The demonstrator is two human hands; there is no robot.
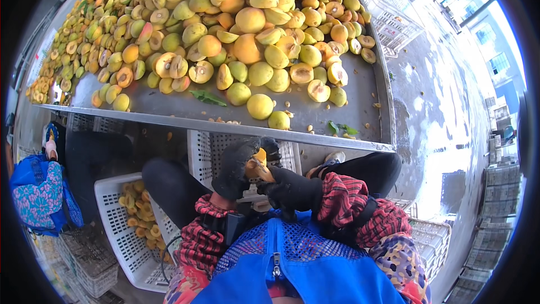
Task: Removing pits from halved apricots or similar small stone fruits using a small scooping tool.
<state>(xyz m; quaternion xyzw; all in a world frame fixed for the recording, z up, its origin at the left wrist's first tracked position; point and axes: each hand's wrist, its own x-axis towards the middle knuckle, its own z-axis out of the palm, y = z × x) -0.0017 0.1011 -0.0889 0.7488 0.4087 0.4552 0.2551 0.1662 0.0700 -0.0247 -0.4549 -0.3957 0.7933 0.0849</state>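
My left hand [233,168], in a black glove, holds an opened apricot [260,158] in front of my lap, just below the near edge of the metal table. The fruit's orange-yellow flesh faces up. My right hand [293,188], also gloved in black, closes on the fruit's lower right side, where a brownish pointed part [263,173] sticks out. Whether that part is flesh or a tool, I cannot tell. Beyond my hands, a large heap of apricots [249,21], many halved and some whole, covers much of the metal table [363,105].
A white perforated crate [122,236] with apricot halves [143,215] stands left of my legs. Another white crate [200,152] sits under the table edge. Loose pits [287,104] and leaves [207,97] lie on the tabletop. At far left is another person [42,194]. Crates [498,190] are stacked at right.
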